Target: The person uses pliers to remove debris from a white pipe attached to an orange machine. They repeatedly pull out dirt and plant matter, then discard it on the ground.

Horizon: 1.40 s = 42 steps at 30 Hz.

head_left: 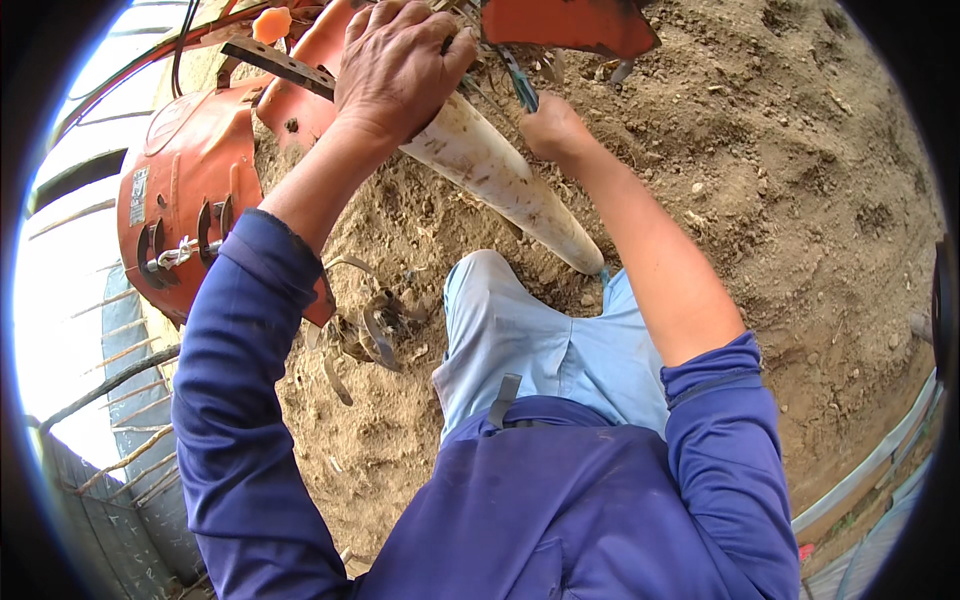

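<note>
My left hand (400, 75) curls over the upper end of a dirty white tube (505, 180), beside a flat metal bar with holes (280, 68). What its fingers grip is hidden beneath the hand. My right hand (556, 130) is closed round the handle of a teal-handled tool (522, 88), which looks like pliers. The tool's far end reaches up among the machine's parts, under an orange metal plate (575, 25), and its jaws cannot be made out. The tube slants down to the right, toward my knees.
An orange machine housing (190, 175) stands at the left, with curved metal blades (365, 335) on the soil below it. An orange knob (271, 25) and cables sit at the upper left. Loose brown soil (760, 150) spreads to the right. A pole-framed sheet wall borders the left.
</note>
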{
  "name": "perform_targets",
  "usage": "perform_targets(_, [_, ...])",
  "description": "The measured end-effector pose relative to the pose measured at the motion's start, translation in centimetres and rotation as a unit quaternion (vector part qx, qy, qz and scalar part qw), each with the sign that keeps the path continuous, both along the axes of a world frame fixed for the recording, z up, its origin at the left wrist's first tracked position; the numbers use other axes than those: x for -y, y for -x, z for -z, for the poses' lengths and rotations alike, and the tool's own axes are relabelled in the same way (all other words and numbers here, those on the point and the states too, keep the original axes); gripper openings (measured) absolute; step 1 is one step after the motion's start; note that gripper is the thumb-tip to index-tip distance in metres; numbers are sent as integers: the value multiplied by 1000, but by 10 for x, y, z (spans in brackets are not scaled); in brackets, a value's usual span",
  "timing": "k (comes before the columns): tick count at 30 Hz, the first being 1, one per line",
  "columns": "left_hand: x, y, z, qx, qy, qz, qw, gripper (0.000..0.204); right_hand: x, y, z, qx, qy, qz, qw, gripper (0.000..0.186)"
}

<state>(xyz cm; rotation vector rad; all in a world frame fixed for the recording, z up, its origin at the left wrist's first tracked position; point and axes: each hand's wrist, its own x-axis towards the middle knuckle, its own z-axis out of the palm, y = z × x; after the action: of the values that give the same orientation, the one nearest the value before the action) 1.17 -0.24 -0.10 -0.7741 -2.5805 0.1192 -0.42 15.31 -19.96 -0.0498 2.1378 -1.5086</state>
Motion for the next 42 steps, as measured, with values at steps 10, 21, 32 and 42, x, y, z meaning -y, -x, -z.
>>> perform_targets(10, [-2, 3, -1, 22, -18, -25, 999, 22, -10, 18, 4, 150, 208, 72, 964, 9])
perform_targets(21, [14, 13, 14, -67, 99, 4, 993, 15, -13, -2, 4, 118, 160, 66, 978, 7])
perform_targets(32, [6, 18, 3, 5, 53, -16, 998, 15, -24, -6, -6, 158, 228, 80, 958, 13])
perform_targets(42, [14, 17, 17, -28, 90, -29, 995, 17, -25, -5, -12, 160, 205, 77, 963, 22])
